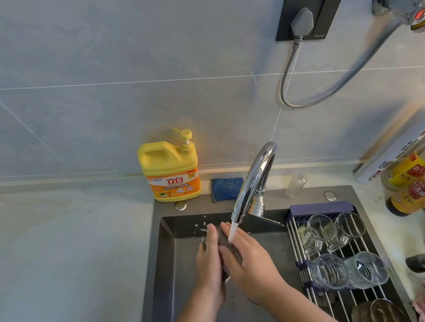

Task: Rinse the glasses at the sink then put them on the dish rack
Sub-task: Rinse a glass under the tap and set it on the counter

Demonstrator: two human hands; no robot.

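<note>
Pale counter (56,267): dark sink (163,264) inset; detergent jug (170,172), blue sponge (226,188) on back ledge; sauce bottles (415,199) right.

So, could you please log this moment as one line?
rinse | left hand holds dark glass | right hand on it, under running tap | rack: several glasses
</note>
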